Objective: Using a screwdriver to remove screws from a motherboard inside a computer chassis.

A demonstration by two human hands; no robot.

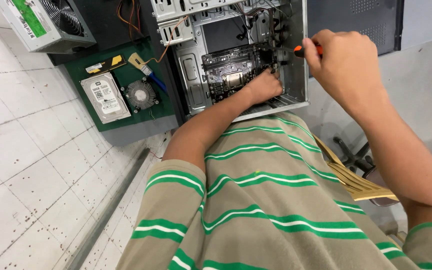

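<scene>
An open grey computer case (296, 75) lies in front of me with a dark motherboard (226, 67) inside. My left hand (265, 86) reaches into the case and rests on the motherboard's right edge, fingers curled down; what it touches is hidden. My right hand (338, 60) is above the case's right wall, closed around a screwdriver with an orange and black handle (301, 50). The screwdriver's shaft points left into the case, towards my left hand.
A green mat (121, 117) left of the case carries a hard drive (105, 96), a round cooler fan (141, 94), a memory stick (106, 64) and a brush (143, 67). A power supply (46, 22) sits at top left. White tiled floor lies on the left; a chair base (353, 157) is on the right.
</scene>
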